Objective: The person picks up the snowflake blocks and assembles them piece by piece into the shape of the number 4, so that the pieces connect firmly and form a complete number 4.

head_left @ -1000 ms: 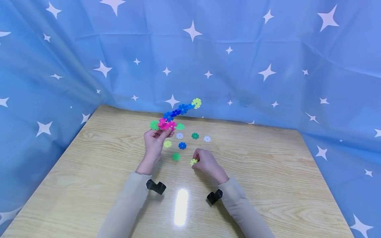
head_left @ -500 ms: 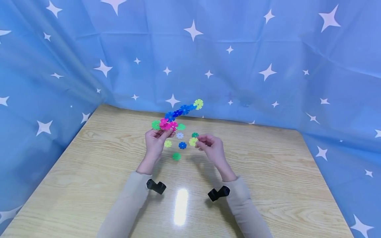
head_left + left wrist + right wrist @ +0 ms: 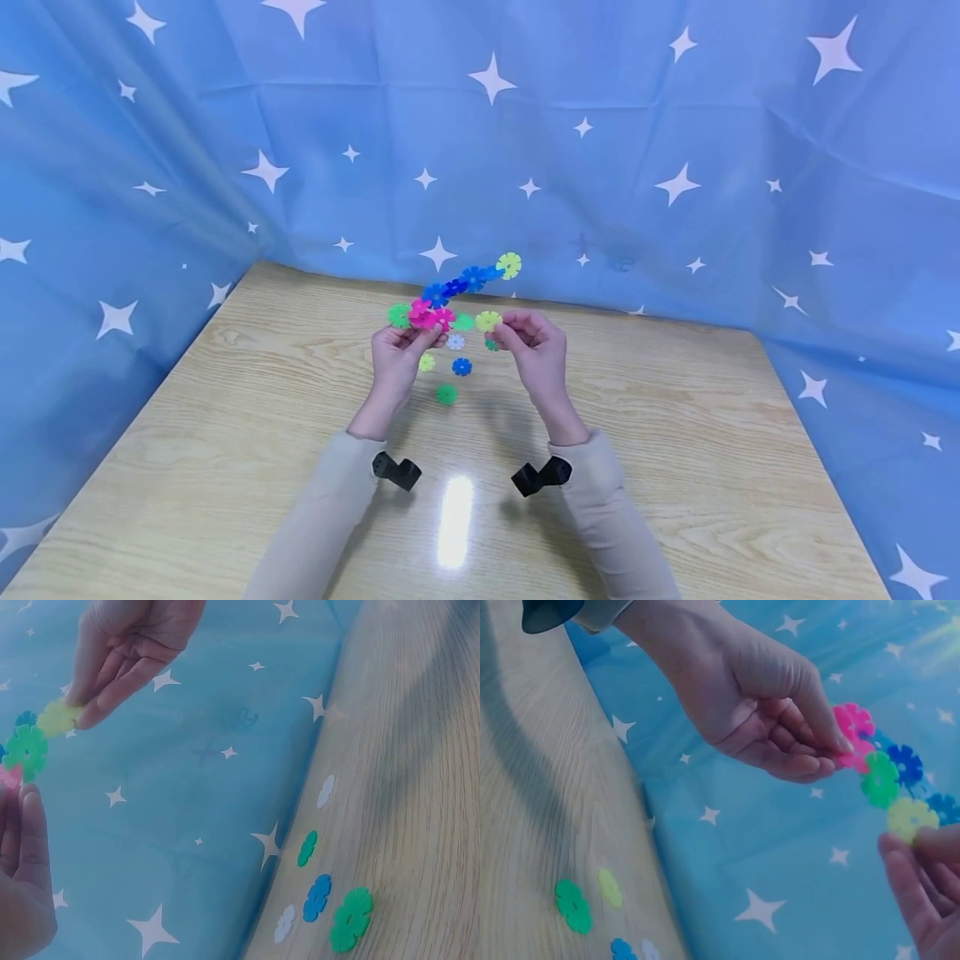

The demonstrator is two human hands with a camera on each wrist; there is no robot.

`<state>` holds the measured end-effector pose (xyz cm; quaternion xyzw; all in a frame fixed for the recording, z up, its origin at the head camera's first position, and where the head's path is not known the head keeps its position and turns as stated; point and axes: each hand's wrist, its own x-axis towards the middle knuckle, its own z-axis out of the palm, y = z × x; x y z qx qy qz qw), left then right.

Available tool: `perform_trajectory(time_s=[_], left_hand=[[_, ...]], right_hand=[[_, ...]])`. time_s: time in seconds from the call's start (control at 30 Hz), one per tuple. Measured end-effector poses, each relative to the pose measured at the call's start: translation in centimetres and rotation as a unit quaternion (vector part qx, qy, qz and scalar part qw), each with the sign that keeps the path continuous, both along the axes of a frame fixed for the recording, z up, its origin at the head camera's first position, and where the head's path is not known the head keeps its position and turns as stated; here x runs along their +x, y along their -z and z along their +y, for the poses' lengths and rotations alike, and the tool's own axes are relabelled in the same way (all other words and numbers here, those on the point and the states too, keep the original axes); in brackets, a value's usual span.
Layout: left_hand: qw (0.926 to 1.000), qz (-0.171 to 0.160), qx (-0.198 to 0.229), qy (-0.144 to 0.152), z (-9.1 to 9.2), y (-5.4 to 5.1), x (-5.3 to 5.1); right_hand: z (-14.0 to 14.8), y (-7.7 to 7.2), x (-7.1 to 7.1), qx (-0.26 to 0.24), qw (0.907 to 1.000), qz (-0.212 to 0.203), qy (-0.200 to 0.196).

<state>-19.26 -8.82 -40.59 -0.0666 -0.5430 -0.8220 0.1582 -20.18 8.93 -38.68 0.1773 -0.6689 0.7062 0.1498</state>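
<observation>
My left hand (image 3: 396,358) pinches the pink part of a chain of joined plastic snowflake discs (image 3: 422,315), held above the table. From there, blue discs (image 3: 473,279) run up and right to a yellow end disc (image 3: 509,266). Green discs stick out on both sides of the pink ones. Between thumb and fingers, my right hand (image 3: 542,350) pinches a single yellow snowflake disc (image 3: 488,321). This disc is right beside the chain's right green disc (image 3: 880,780); whether the two are joined I cannot tell.
Several loose discs lie on the wooden table (image 3: 675,433) below the hands, among them a blue one (image 3: 462,367), a green one (image 3: 446,394) and a white one (image 3: 456,342). A dark green disc (image 3: 491,343) is partly behind my right hand. A starry blue curtain (image 3: 600,167) hangs behind.
My right hand has lifted the yellow disc off the table and brought it up to the chain's green disc. My left hand has shifted slightly right with the chain.
</observation>
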Motion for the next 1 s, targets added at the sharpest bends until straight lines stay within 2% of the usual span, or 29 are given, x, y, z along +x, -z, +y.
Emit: perform_trajectory(time_s=[0.23,0.43,0.53,0.7,0.77,1.0], left_hand=[[0.9999,0.002,0.006,0.010,0.1,-0.1,0.2],[0.9999,0.000,0.003,0.013,0.4,0.2,0.3],[0.9997,0.017,0.013,0.010,0.6,0.4,0.3],[0.9989,0.040,0.024,0.009,1.2,0.1,0.3],[0.9989,0.039,0.025,0.012,1.3,0.0,0.4],[0.9975,0.029,0.056,0.033,1.7,-0.1,0.5]], right_hand=[[-0.2,0.4,-0.1,-0.025,0.9994,0.004,-0.026],[-0.4,0.7,0.0,-0.020,0.9991,0.034,-0.014],[-0.8,0.3,0.5,-0.019,0.9990,0.041,-0.005],[-0.5,0.3,0.4,-0.020,0.9991,0.037,0.000],[-0.2,0.7,0.0,-0.024,0.9990,0.038,-0.006],[-0.2,0.3,-0.1,-0.034,0.9986,0.036,-0.014]])
